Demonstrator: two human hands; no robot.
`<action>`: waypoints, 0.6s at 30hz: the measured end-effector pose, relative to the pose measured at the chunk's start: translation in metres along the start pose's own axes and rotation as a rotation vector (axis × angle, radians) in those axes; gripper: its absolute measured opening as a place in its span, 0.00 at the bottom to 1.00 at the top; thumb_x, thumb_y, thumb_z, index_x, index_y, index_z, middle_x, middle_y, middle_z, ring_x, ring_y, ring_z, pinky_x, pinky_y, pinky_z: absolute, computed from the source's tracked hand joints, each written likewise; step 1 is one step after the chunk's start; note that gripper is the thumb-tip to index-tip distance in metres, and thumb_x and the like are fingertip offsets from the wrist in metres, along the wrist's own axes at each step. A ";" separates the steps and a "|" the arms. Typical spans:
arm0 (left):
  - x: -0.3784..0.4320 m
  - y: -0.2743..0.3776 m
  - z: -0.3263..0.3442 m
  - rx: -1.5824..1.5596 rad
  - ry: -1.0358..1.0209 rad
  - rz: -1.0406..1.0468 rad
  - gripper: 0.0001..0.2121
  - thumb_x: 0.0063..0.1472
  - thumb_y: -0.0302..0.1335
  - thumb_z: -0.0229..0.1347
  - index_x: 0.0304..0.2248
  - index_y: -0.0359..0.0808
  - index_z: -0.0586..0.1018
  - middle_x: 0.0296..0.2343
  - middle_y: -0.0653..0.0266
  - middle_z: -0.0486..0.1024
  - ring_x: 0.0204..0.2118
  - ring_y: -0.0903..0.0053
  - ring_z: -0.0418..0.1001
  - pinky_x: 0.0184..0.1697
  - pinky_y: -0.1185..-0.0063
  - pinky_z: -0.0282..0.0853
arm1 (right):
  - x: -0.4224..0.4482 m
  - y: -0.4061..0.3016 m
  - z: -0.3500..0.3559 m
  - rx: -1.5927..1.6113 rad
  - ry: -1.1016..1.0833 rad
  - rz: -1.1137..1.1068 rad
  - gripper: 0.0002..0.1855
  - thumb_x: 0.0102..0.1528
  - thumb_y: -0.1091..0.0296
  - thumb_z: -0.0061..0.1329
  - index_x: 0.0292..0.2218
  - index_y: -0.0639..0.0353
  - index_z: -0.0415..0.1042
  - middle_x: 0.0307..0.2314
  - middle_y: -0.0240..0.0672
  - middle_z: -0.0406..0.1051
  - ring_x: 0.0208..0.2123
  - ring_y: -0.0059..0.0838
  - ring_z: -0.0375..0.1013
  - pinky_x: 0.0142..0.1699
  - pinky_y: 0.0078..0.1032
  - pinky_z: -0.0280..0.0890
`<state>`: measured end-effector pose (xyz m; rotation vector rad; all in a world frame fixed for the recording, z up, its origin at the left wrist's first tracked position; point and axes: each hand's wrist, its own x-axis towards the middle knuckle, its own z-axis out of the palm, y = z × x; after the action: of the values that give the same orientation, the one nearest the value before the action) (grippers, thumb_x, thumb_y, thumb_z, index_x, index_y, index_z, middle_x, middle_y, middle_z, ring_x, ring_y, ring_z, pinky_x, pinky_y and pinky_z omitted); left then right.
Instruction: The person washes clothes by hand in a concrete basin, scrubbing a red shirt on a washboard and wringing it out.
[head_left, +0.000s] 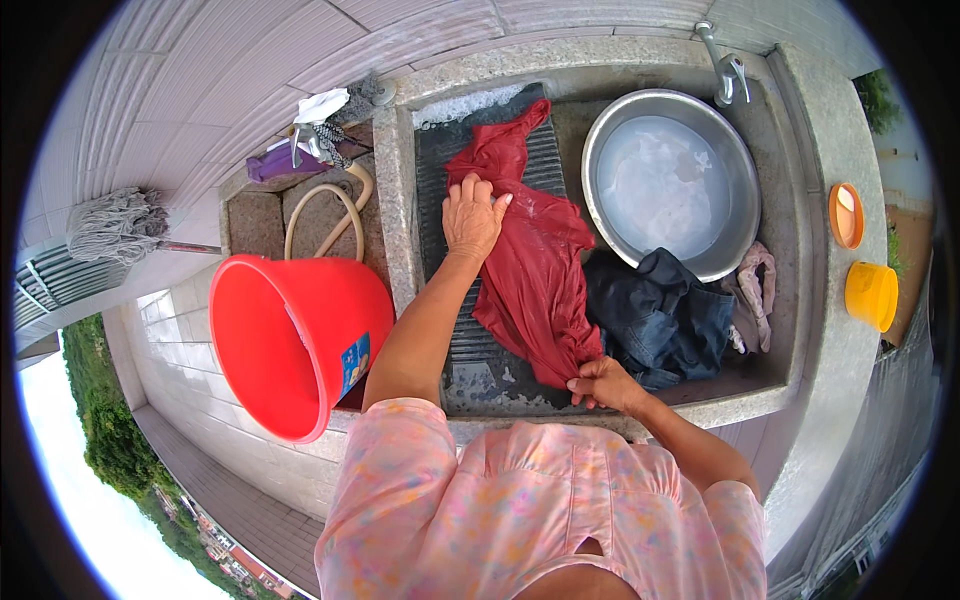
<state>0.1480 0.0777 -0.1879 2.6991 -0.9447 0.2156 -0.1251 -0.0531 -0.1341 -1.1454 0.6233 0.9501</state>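
A wet red garment lies spread over a dark ribbed washboard slab in a stone wash sink. My left hand rests on the upper left part of the cloth, thumb stretched to the right; whether the fingers grip it, I cannot tell. At the near end, my right hand pinches the bottom edge of the garment. Right of the slab stands a metal basin of cloudy water. Dark blue clothing lies against its near side, beside a pale pinkish garment. Suds cover the slab's far end.
A red plastic bucket stands left of the sink, near a beige hose. A faucet is above the basin's far right. A yellow tub and an orange lid sit on the right ledge. A mop is far left.
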 end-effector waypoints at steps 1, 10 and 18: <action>-0.013 0.010 -0.004 -0.053 -0.004 -0.005 0.14 0.51 0.39 0.53 0.30 0.37 0.70 0.38 0.61 0.67 0.37 0.64 0.64 0.36 0.70 0.60 | 0.002 0.000 0.000 0.024 -0.009 -0.012 0.11 0.50 0.64 0.49 0.21 0.60 0.72 0.18 0.31 0.72 0.14 0.13 0.63 0.18 0.14 0.56; -0.056 0.038 -0.039 -0.143 -0.194 0.316 0.13 0.51 0.39 0.53 0.28 0.38 0.72 0.35 0.62 0.67 0.35 0.66 0.64 0.36 0.70 0.61 | 0.002 0.000 -0.002 0.038 -0.064 -0.004 0.12 0.50 0.63 0.50 0.21 0.61 0.73 0.20 0.31 0.74 0.15 0.12 0.63 0.19 0.13 0.57; -0.050 0.040 -0.034 -0.212 -0.270 0.266 0.16 0.51 0.41 0.52 0.31 0.35 0.70 0.35 0.60 0.66 0.35 0.64 0.64 0.36 0.70 0.60 | 0.005 0.000 -0.002 0.018 -0.055 0.010 0.11 0.50 0.62 0.50 0.23 0.61 0.74 0.19 0.30 0.73 0.14 0.11 0.63 0.18 0.12 0.56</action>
<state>0.0824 0.0873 -0.1592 2.4423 -1.3231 -0.1939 -0.1228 -0.0538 -0.1386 -1.0977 0.5924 0.9797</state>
